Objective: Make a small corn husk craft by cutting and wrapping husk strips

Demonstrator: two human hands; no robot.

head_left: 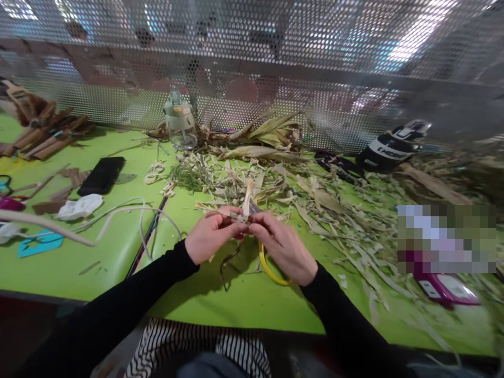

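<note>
Above the green table [244,299], a small strip of dried corn husk [248,198] stands up between my fingertips. My left hand [210,231] pinches it from the left, thumb against fingers. From the other side, my right hand [285,247] closes on the same piece, the two thumbs nearly meeting. A yellow loop handle [271,273], seemingly of scissors, shows below my right palm; whether that hand holds it I cannot tell. Another pale husk strip pokes out left of my left fingers. A thin dark strand [223,273] hangs or lies beneath the hands.
Husk scraps [315,197] cover the back and right. Behind them stand a clear bottle [180,123] and a perforated metal screen [236,68]. A black bottle [388,149] is at right. Leftward are a phone [102,176], a white cable [118,210], a tissue [81,207] and bundled sticks [51,134].
</note>
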